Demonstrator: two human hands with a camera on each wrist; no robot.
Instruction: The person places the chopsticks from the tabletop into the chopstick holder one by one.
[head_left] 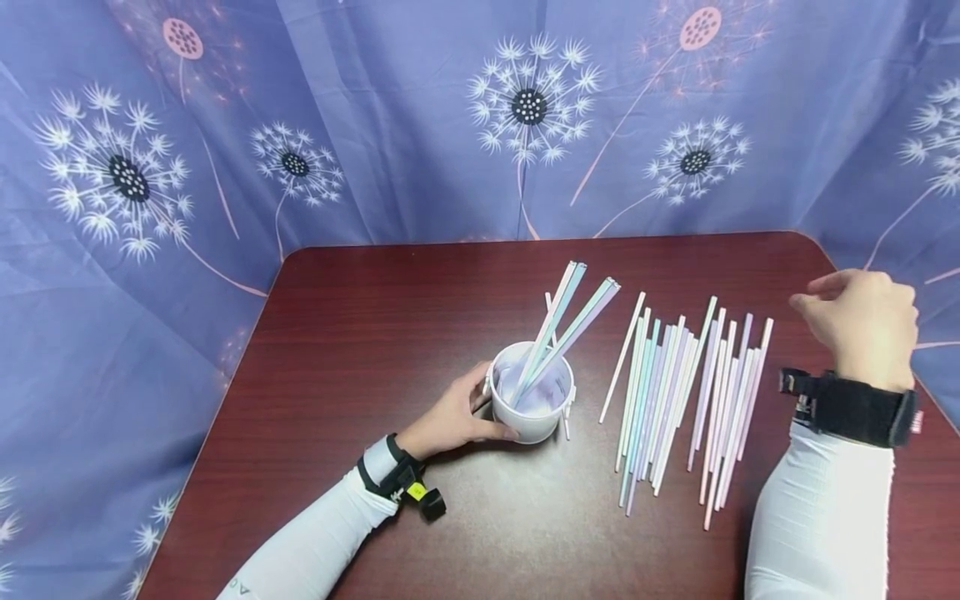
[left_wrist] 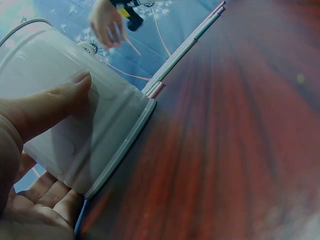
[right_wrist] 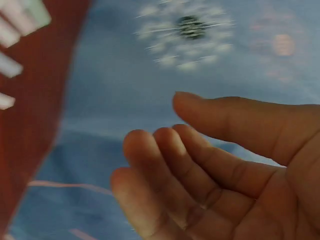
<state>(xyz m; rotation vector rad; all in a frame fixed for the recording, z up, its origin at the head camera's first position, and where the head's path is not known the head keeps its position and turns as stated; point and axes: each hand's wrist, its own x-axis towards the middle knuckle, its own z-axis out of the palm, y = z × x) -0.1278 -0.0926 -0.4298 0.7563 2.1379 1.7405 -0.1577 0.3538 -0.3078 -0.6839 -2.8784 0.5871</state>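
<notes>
Both hands are over a dark red table point(head_left: 420, 292). At the left, the left hand point(head_left: 453, 417) grips a white cup point(head_left: 531, 400) from its side: the thumb lies on the near wall and the fingers curl around the far wall, as the left wrist view shows with the thumb point(left_wrist: 60, 97) pressed flat on the white wall point(left_wrist: 100, 135). The cup stands upright on the table, near the middle. Inside it are several pastel sticks point(head_left: 558, 329), and they lean to the right and away from the person, with their upper ends well above the rim.

Over the right side of the table, the right hand point(head_left: 862, 325) is raised in the air, near the far right corner. It holds nothing. Its fingers point(right_wrist: 165, 175) are loosely bent and close together, and the thumb stands apart from them, so the palm is free; the right wrist view is blurred but it shows this clearly.

Between the cup and the right hand, a row of loose sticks point(head_left: 675, 392) lies flat on the table, nearly parallel, in white, mint, lilac and pink colours. Their near ends point to the person. One thin white stick point(head_left: 622, 358) lies a little apart at the left of the row, just beside the cup.

Behind the table hangs a blue cloth point(head_left: 375, 125) with white dandelion prints. Each wrist carries a black band, and the sleeves are white.
</notes>
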